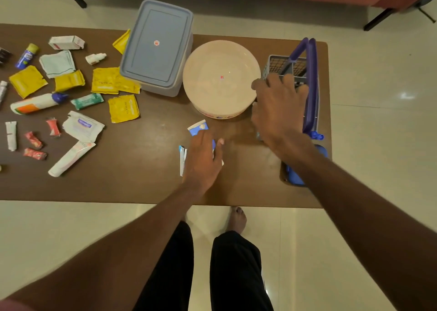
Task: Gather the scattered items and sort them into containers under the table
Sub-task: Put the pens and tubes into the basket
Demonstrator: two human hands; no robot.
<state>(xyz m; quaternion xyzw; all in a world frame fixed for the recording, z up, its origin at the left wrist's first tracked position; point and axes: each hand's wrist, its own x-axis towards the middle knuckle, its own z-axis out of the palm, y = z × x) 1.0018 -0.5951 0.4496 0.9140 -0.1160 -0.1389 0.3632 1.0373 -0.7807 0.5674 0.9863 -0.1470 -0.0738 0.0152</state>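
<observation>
Blue-and-white packet (198, 128) lies flat on the brown table (142, 180) under your left hand (202, 161), whose fingers rest straight on it. Your right hand (279, 107) spreads wide over the grey basket (281, 65), holding nothing.

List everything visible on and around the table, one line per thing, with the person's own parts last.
Brown wooden table: one, across the middle.
Grey lidded plastic box: one, far edge, centre.
Cream round plastic bowl: one, right of the box.
Grey mesh basket with purple handles: one, right end.
Yellow foil sachets: six, left half.
Small red wrappers: three, near left.
White squeeze tubes: two, near left.
White bottle with blue cap: one, left.
Blue spray can: one, far left.
Small white dropper bottle: one, near the box.
Blue-and-white packets: under the left hand, count unclear.
Left hand: flat on the packets.
Right hand: over the basket's edge; grip unclear.
</observation>
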